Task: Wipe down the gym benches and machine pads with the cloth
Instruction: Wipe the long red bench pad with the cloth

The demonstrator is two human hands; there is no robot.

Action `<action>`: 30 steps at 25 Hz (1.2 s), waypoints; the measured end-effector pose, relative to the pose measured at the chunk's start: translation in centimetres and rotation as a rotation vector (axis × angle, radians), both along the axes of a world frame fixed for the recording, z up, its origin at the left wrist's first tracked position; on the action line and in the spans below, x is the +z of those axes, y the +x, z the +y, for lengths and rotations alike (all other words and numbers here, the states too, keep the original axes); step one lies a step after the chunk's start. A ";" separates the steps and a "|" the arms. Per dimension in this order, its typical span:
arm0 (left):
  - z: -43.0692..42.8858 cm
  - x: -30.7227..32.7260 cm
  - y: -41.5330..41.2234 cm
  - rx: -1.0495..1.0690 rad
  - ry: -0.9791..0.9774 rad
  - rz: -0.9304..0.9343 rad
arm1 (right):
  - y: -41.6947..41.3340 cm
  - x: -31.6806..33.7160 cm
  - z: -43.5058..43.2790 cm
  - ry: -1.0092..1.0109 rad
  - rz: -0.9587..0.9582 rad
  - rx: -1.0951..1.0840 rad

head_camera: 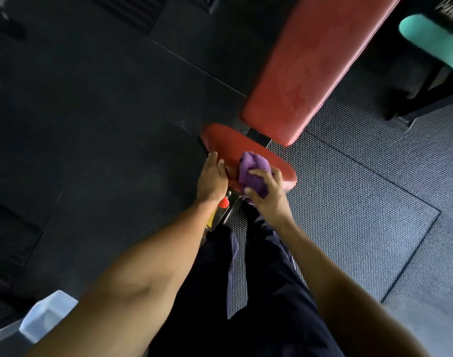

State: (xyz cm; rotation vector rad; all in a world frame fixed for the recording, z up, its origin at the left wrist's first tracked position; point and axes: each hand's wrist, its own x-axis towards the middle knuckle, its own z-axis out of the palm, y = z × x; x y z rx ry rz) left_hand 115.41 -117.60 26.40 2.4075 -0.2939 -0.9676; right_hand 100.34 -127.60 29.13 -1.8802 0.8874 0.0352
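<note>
While the right hand [265, 194] grips the cloth [252, 173] on the seat [228, 145], the left hand [212, 180] lies flat at 9 o'clock; a teal roller [431, 42] sits at 2 o'clock.

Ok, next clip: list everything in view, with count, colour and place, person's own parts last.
seat pad: one, red, centre, under both hands
back pad: one, red, upper right, beyond the seat pad
cloth: one, purple, bunched on the seat pad
knob: one, red, below the seat pad
roller pad: one, teal, top right
floor mat: dark rubber, textured, throughout
left hand: flat on the seat pad's left edge
right hand: fingers gripping the cloth
trousers: dark, bottom centre
</note>
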 end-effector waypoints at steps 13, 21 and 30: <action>7.3 9.7 2.0 0.000 0.221 -0.047 | 10.1 6.0 2.0 -0.215 0.335 0.366; 12.5 16.3 1.4 0.098 0.293 -0.036 | 10.5 13.3 4.8 -0.237 0.343 0.567; 17.5 20.7 -3.1 0.420 0.276 -0.070 | 12.9 18.0 9.1 -0.323 0.235 0.986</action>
